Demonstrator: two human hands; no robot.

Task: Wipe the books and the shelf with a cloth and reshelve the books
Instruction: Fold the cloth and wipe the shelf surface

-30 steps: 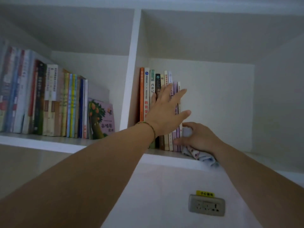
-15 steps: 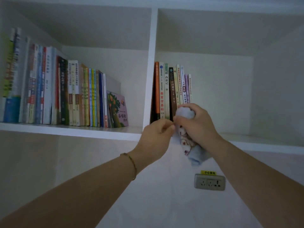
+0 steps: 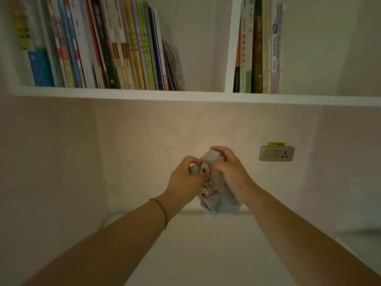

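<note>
A pale blue cloth (image 3: pixel 218 200) with small brown prints hangs bunched between my hands, well below the shelf. My left hand (image 3: pixel 185 179) pinches its upper left part, fingers curled. My right hand (image 3: pixel 228 171) grips its top and right side. The white shelf (image 3: pixel 144 95) runs across the top of the view. A long row of books (image 3: pixel 103 48) fills the left compartment, the last ones leaning. A short upright row of books (image 3: pixel 258 48) stands at the left end of the right compartment, against the divider (image 3: pixel 232 44).
A wall socket (image 3: pixel 276 154) with a yellow label sits on the wall to the right of my hands. Below them lies a pale desk surface (image 3: pixel 195 244). The right part of the right compartment holds no books.
Both hands came down from the shelf with the cloth, and the view dropped so the shelf sits higher. My left hand left the books and now pinches the cloth.
</note>
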